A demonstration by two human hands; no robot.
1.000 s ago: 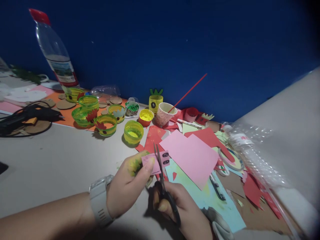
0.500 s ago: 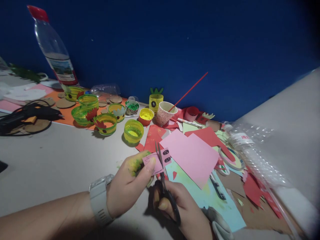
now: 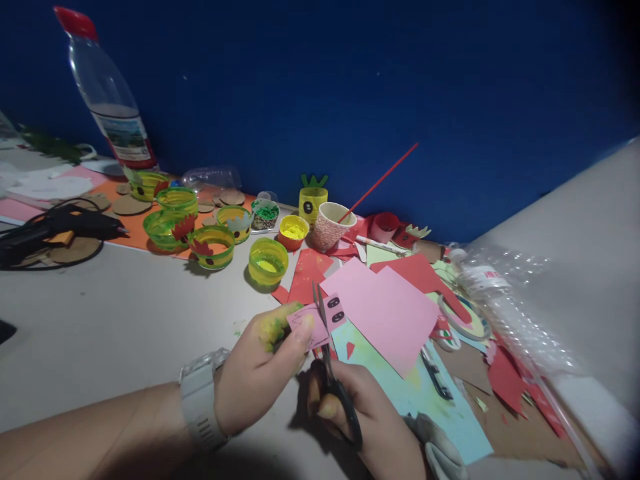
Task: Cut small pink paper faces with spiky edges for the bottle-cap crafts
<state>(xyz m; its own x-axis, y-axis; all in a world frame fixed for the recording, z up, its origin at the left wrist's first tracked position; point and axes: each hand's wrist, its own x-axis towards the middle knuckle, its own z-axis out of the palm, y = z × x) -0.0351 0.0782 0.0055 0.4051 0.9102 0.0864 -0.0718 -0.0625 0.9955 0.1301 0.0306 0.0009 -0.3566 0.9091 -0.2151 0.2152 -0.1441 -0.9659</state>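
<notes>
Between thumb and fingers, my left hand [image 3: 265, 363] pinches a small pink paper piece [image 3: 316, 323] that bears two black ovals and drawn lines. Yellow-green paint stains that hand, and a grey watch [image 3: 200, 397] is on its wrist. My right hand [image 3: 367, 413] is wrapped round the black handles of a pair of scissors [image 3: 337, 393]. The scissor blades lie across the pink piece, between the ovals and my left thumb. Beyond them, larger pink paper sheets [image 3: 385, 307] rest over red and light blue paper [image 3: 430, 400].
Painted green-yellow cups [image 3: 268, 261] stand left of centre, near a tub of yellow paint [image 3: 293, 230] and a patterned cup [image 3: 327, 230] with a red stick. A glue gun [image 3: 65, 230] and a tall bottle [image 3: 115, 100] are at left. Bubble wrap [image 3: 530, 313] lies at right.
The pink piece has turned very slightly between the blades. Both hands and the scissors stay almost where they were; the whole view has shifted a little.
</notes>
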